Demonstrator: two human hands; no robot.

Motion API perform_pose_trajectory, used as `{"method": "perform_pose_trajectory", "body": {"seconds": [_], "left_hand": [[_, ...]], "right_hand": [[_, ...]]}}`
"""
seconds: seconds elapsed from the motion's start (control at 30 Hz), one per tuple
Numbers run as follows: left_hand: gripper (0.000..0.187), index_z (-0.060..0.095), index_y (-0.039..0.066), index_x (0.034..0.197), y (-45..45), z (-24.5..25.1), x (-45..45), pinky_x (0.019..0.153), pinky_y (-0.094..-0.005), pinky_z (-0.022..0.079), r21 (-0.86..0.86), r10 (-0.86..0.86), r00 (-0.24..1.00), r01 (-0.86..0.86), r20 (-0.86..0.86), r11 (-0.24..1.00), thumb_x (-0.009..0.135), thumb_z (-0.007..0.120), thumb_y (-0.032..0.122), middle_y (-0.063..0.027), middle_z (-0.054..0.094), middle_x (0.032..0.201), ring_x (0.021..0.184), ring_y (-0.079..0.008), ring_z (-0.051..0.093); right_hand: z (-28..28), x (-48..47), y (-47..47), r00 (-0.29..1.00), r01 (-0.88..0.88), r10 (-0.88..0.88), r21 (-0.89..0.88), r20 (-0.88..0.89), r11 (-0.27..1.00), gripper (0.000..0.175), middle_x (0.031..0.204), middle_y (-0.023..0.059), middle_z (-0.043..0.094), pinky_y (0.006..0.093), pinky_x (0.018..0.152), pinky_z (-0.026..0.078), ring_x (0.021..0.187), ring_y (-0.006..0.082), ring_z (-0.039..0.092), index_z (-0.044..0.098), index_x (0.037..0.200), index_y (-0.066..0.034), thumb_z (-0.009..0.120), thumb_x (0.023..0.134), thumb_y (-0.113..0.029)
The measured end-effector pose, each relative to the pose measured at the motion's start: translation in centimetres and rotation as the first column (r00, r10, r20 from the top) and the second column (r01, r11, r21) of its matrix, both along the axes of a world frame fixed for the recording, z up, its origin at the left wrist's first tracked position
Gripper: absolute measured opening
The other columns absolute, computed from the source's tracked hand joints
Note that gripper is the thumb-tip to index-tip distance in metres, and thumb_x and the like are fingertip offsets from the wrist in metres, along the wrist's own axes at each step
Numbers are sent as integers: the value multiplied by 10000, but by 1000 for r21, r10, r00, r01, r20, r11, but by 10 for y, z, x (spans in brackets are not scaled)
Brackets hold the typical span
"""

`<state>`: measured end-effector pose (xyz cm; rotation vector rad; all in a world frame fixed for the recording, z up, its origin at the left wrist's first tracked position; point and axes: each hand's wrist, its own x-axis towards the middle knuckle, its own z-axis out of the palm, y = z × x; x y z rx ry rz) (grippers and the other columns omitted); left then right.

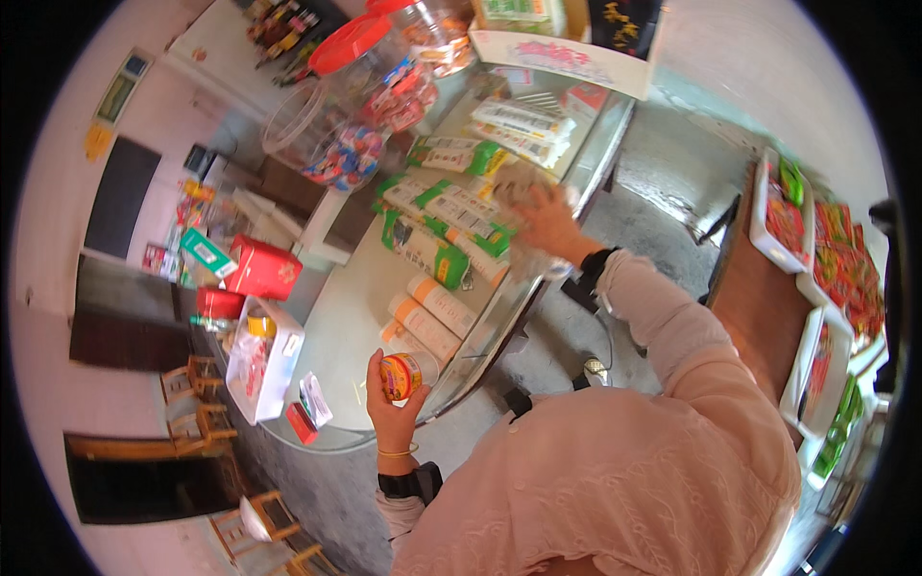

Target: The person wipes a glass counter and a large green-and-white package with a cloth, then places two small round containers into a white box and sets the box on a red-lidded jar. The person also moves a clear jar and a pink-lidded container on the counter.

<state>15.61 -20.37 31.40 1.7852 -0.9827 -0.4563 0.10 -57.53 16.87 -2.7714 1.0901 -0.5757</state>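
In my left hand is a small round tub with an orange and yellow label, held over the near end of a glass-topped counter. My right hand is blurred and rests on a crumpled brownish cloth or bag; its exact material is unclear. Just left of that hand lie green-and-white packets, one of them a nearer packet. Between my two hands, orange-and-white wrapped rolls lie side by side. White packets are stacked farther back.
Clear plastic jars of wrapped sweets stand along the counter's far left. A cardboard box sits at the back. To the left are a white bin and a red box. White trays of packets line a brown table at right.
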Motion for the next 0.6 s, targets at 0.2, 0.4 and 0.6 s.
{"method": "perform_pose_trajectory", "body": {"seconds": [0.2, 0.4, 0.6], "left_hand": [[807, 376, 19, 1376, -8, 18, 34, 939, -319, 452, -120, -221, 973, 227, 64, 966, 681, 785, 46, -106, 500, 1229, 1097, -192, 528], [782, 373, 21, 1370, -2, 11, 49, 936, -315, 450, -102, -389, 921, 390, 26, 915, 700, 774, 42, -103, 512, 1206, 1076, -193, 533], [785, 395, -5, 1343, -25, -24, 69, 936, -328, 445, 133, -474, 874, 460, 106, 878, 691, 806, 146, -148, 520, 1227, 1086, -234, 542]], "right_hand": [[14, 20, 139, 962, -189, 186, -4, 200, 982, 376, 1264, 83, 444, 494, 862, 469, 1113, 415, 415, 643, 1118, -239, 660, 742, -250], [11, -17, 207, 939, -307, 232, 312, 255, 899, 365, 1247, 93, 451, 467, 839, 477, 1044, 410, 459, 639, 1094, -238, 659, 731, -202], [-48, -128, 263, 980, 127, -199, 725, 13, 677, 278, 882, 152, 661, 420, 710, 496, 813, 345, 632, 685, 995, -169, 627, 729, -226]]}}
